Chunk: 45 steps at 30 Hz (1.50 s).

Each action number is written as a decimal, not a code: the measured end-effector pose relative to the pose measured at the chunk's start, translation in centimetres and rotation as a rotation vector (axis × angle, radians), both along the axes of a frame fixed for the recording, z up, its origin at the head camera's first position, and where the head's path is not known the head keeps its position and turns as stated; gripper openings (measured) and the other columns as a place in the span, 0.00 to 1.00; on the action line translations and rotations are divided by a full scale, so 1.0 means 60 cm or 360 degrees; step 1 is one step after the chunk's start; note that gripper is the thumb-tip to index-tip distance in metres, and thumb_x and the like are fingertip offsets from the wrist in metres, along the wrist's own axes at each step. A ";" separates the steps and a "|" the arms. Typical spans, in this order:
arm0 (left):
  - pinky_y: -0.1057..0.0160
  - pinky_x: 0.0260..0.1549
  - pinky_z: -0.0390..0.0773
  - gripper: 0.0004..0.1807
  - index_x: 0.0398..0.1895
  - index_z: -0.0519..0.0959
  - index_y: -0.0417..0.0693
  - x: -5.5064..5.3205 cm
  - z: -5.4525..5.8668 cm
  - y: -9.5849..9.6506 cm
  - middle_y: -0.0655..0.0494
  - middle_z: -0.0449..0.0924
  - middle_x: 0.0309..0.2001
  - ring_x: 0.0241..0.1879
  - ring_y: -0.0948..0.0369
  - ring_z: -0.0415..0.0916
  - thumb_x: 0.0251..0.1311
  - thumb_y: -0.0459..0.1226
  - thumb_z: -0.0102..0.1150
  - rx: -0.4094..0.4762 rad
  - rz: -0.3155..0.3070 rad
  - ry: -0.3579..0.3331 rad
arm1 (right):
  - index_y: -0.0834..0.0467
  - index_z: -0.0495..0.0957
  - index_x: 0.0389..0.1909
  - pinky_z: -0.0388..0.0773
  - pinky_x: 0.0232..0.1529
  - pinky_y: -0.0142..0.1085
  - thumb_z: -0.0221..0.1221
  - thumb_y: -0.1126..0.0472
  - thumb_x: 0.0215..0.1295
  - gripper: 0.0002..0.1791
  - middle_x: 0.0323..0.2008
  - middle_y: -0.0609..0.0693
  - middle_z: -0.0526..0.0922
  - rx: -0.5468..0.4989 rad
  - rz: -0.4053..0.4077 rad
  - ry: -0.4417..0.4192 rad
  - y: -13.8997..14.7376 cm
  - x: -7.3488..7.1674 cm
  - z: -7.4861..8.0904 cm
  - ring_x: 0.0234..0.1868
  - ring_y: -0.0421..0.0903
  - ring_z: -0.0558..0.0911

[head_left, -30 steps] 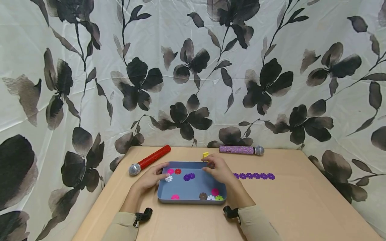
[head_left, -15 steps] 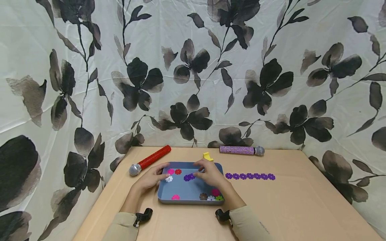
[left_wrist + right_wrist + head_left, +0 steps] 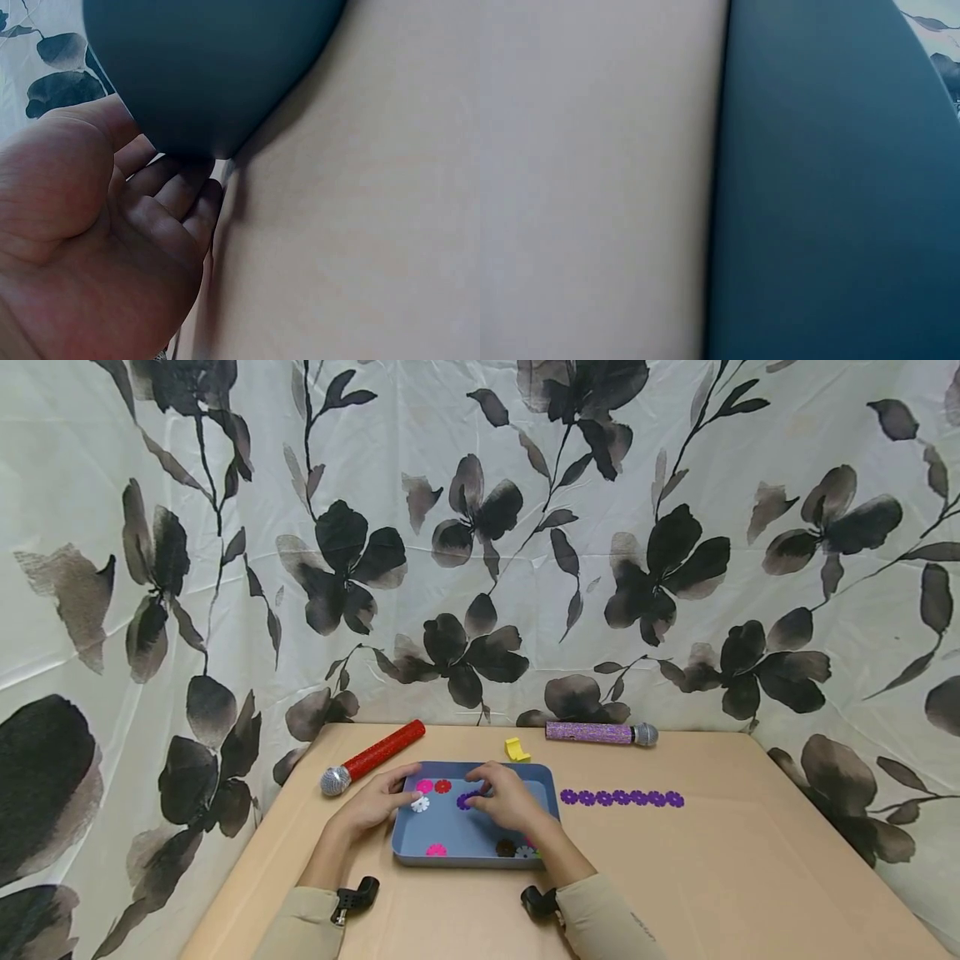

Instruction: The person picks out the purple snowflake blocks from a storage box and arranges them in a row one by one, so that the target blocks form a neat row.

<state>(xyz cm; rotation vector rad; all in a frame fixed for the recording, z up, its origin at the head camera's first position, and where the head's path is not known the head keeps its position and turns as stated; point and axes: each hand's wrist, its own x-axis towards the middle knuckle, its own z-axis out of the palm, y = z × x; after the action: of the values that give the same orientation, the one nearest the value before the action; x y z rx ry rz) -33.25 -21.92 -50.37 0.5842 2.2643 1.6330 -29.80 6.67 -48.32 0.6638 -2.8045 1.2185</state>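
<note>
A shallow blue-grey tray lies on the table, with several small flower-shaped pieces inside. My left hand grips its left side, thumb over the rim; the left wrist view shows that hand curled against the outer wall. Above the tray's middle, my right hand reaches down with thumb and forefinger apart, around the purple flower pieces, which it partly hides. Beside the left thumb lie a white flower, a pink one and a red one. The right wrist view shows only the tray's outer wall and tabletop.
A row of purple flower pieces runs rightward from the tray. Behind the tray stands a small yellow object. A red microphone lies back left, a purple glittery microphone back right. A floral curtain hangs behind.
My right hand has moved left and down from the yellow object at the tray's far edge to the purple pieces inside. The yellow object now stands uncovered. My left hand has stayed put.
</note>
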 end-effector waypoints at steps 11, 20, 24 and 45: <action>0.42 0.79 0.50 0.36 0.78 0.62 0.34 -0.002 -0.002 -0.001 0.37 0.55 0.81 0.82 0.41 0.45 0.71 0.35 0.62 0.0031 0.0003 -0.0015 | 0.59 0.83 0.59 0.79 0.40 0.33 0.69 0.62 0.67 0.20 0.53 0.53 0.83 0.0071 0.0015 -0.0031 -0.021 -0.004 -0.008 0.43 0.48 0.80; 0.43 0.79 0.51 0.36 0.78 0.63 0.36 -0.002 -0.002 0.000 0.39 0.56 0.81 0.83 0.44 0.46 0.70 0.35 0.64 0.0044 0.0023 -0.0040 | 0.59 0.82 0.61 0.81 0.57 0.46 0.69 0.60 0.68 0.22 0.55 0.53 0.84 0.0277 0.0036 0.0072 -0.033 -0.005 -0.015 0.53 0.48 0.82; 0.44 0.79 0.51 0.36 0.78 0.63 0.36 -0.003 -0.004 0.001 0.40 0.56 0.81 0.83 0.44 0.47 0.70 0.35 0.64 0.0049 0.0028 -0.0041 | 0.60 0.85 0.56 0.80 0.59 0.46 0.68 0.65 0.68 0.16 0.50 0.53 0.86 0.0333 0.0061 0.0131 -0.033 -0.004 -0.017 0.53 0.49 0.81; 0.44 0.80 0.50 0.36 0.78 0.64 0.37 -0.003 -0.005 -0.002 0.40 0.57 0.81 0.83 0.43 0.47 0.70 0.36 0.65 0.0017 0.0032 -0.0016 | 0.53 0.87 0.40 0.72 0.47 0.36 0.70 0.64 0.64 0.06 0.39 0.45 0.83 0.0339 0.0075 0.0102 -0.030 -0.001 -0.021 0.44 0.42 0.72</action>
<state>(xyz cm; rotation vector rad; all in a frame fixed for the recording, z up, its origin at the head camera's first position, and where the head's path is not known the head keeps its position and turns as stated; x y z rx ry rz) -33.42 -22.01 -50.70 0.5562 2.2626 1.6548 -29.85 4.85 -49.59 0.7681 -2.9052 0.8932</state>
